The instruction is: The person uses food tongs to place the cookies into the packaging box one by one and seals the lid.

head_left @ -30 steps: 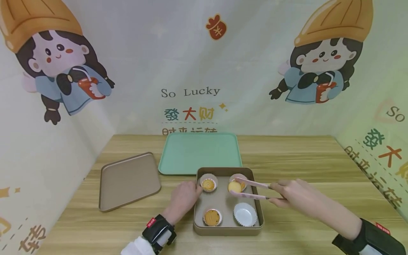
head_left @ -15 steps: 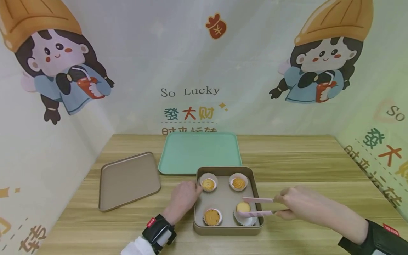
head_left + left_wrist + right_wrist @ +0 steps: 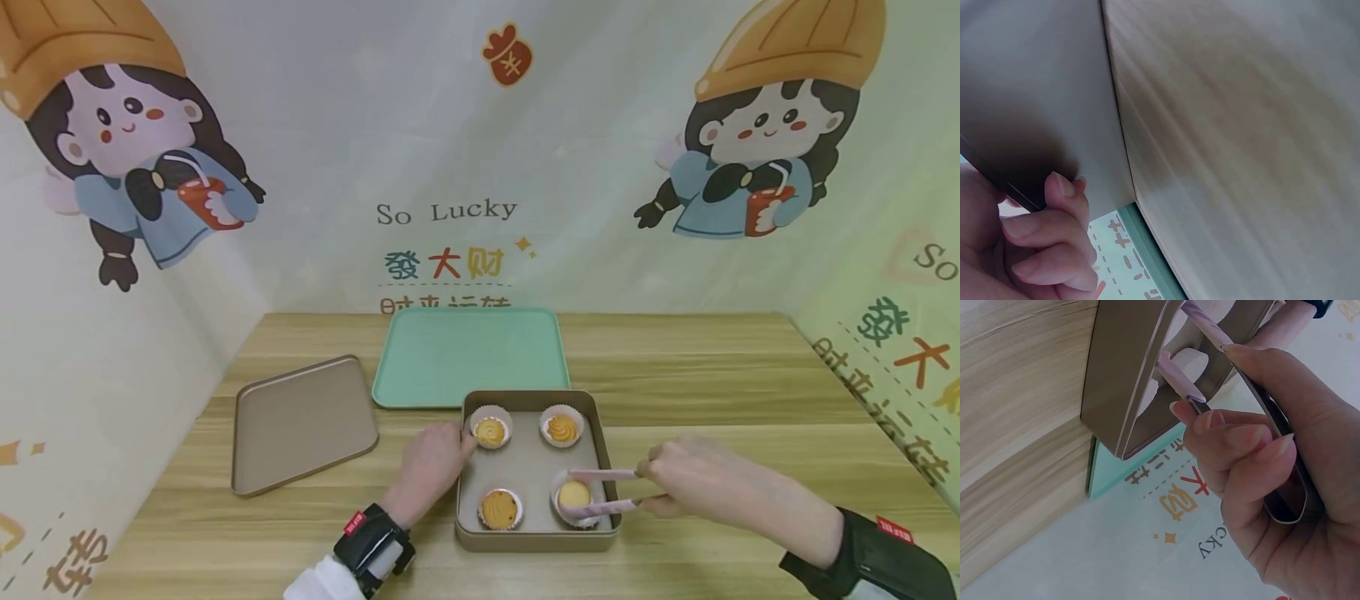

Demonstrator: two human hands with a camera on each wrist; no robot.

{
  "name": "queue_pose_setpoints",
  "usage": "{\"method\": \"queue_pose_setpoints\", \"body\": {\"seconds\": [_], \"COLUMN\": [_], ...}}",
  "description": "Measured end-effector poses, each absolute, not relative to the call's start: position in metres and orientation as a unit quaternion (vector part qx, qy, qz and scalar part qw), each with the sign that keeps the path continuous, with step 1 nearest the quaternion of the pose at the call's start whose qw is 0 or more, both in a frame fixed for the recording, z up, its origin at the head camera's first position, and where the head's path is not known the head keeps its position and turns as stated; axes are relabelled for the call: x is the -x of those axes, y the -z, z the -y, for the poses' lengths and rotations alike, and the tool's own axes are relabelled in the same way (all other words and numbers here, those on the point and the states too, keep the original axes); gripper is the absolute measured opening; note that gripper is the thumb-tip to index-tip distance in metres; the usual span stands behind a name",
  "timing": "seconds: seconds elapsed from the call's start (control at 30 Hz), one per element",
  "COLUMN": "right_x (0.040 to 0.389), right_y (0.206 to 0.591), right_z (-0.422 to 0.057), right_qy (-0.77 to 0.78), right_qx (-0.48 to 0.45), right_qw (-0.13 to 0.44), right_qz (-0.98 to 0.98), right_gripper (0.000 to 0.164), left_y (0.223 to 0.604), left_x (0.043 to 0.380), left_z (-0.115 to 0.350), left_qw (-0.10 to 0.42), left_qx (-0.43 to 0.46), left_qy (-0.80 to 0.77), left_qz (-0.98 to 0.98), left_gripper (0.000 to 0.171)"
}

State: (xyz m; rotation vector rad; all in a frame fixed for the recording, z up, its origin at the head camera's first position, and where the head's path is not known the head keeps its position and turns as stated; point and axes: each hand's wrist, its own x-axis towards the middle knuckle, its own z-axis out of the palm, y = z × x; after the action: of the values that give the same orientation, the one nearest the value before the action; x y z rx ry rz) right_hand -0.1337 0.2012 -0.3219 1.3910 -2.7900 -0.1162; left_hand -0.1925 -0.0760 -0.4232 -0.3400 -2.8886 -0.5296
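Note:
My left hand [image 3: 431, 462] grips the left wall of a brown baking tin [image 3: 534, 542]; in the left wrist view its fingers [image 3: 1054, 228] curl against that wall at the rim. With my right hand [image 3: 708, 483] I hold metal tongs with pink tips [image 3: 606, 474]. Between the tips lies a round pale cookie [image 3: 574, 493], inside the front right white paper cup [image 3: 583, 523]. Whether the tips still press on it is unclear. The other three corners hold a flower-shaped cookie [image 3: 490, 431], a swirled cookie [image 3: 562, 429] and a darker ridged cookie [image 3: 500, 509], each in a paper cup.
A mint green tray [image 3: 471, 354] lies behind the tin, close to its back edge. To the left is a shallow brown tray or lid [image 3: 306, 427]. Both rest on a wooden table [image 3: 690, 367], enclosed by printed cloth walls [image 3: 600, 167].
The tongs have carried the pale cookie from beside the back right cup towards me and down into the front right cup. My left hand has stayed on the tin.

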Motion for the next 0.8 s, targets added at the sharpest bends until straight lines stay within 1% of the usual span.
{"method": "queue_pose_setpoints", "body": {"seconds": [0.2, 0.4, 0.47, 0.53, 0.6, 0.7, 0.8], "right_x": [0.133, 0.132, 0.132, 0.134, 0.138, 0.147, 0.16], "right_y": [0.324, 0.319, 0.316, 0.312, 0.308, 0.304, 0.305], "right_z": [-0.199, -0.202, -0.205, -0.209, -0.213, -0.222, -0.233], "right_qy": [0.05, 0.017, -0.002, -0.02, -0.026, -0.025, -0.027], "right_qx": [-0.433, -0.413, -0.408, -0.399, -0.378, -0.311, -0.241], "right_qw": [0.011, 0.009, 0.015, 0.036, 0.068, 0.098, 0.091], "right_qz": [0.9, 0.911, 0.913, 0.916, 0.923, 0.945, 0.966], "right_gripper": [0.026, 0.038, 0.038, 0.035, 0.034, 0.032, 0.029], "left_y": [0.423, 0.424, 0.425, 0.425, 0.425, 0.424, 0.424], "left_x": [0.193, 0.193, 0.193, 0.193, 0.193, 0.193, 0.193], "left_z": [0.075, 0.076, 0.076, 0.076, 0.076, 0.076, 0.076], "left_qw": [0.09, 0.092, 0.093, 0.093, 0.096, 0.1, 0.103], "left_qx": [0.114, 0.113, 0.111, 0.11, 0.109, 0.11, 0.11], "left_qy": [0.185, 0.186, 0.186, 0.187, 0.188, 0.189, 0.187], "left_qz": [0.972, 0.972, 0.972, 0.972, 0.971, 0.971, 0.971], "left_gripper": [0.028, 0.027, 0.026, 0.026, 0.026, 0.026, 0.026]}}
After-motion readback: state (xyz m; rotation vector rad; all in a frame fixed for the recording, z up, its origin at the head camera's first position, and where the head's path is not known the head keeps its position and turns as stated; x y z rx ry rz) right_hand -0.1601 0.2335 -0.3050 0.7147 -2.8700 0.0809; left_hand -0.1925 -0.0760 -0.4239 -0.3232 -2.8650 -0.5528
